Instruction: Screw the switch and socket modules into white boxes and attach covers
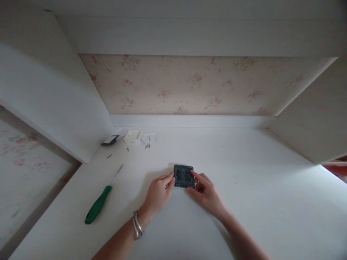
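A dark grey, nearly square wall switch plate (184, 177) with moulded details on its upward face is held just above the white tabletop. My left hand (159, 190) pinches its left edge between thumb and fingers. At the right side, my right hand (205, 191) grips the plate, index finger over the upper right part and thumb by the lower right corner. A silver bracelet circles my left wrist. To the left lies a screwdriver (98, 204) with a green handle, its shaft pointing away from me.
At the back left are a white open box (132, 135), white paper pieces (149, 139), small screws (147, 146) and a black part (110, 140) with a white surface. White panels (54, 83) enclose the table at left, right and above. Floral wallpaper (179, 85) covers the back.
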A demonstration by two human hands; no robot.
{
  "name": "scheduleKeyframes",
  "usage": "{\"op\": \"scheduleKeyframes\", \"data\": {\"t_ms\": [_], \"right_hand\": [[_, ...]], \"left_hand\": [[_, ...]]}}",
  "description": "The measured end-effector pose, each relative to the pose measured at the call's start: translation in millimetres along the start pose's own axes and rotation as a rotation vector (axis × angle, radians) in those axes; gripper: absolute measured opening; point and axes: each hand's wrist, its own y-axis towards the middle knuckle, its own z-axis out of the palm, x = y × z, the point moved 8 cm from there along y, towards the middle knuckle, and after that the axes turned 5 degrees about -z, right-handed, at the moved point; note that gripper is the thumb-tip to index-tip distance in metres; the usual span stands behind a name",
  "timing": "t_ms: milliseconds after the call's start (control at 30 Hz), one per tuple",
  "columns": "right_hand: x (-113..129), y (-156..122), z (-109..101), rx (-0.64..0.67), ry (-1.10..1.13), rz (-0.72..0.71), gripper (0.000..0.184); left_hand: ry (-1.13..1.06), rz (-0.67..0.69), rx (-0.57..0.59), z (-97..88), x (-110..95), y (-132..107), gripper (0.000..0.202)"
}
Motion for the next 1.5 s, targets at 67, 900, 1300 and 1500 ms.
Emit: {"op": "scheduleKeyframes", "data": {"t_ms": [67,900,1300,1500], "right_hand": [[-0.5,0.3,-0.8,0.000,-0.007,0.004,0.050],[3.9,-1.1,-3.1,0.028,0.016,-0.021,0.049],[2.9,-0.2,-3.3,0.032,0.031,-0.026,0.051],[4.0,-0.1,-4.7,0.034,0.046,-0.020,0.052]], "left_hand": [[0.030,-0.001,0.006,0.9,0.7,-0.3,0.036],[-0.024,0.046,-0.065,-1.5,1.7,1.0,0.032],[-0.127,0.014,-0.010,0.7,6.0,0.9,0.035],[-0.219,-0.076,0.070,5.7,8.7,-0.8,0.040]]}}
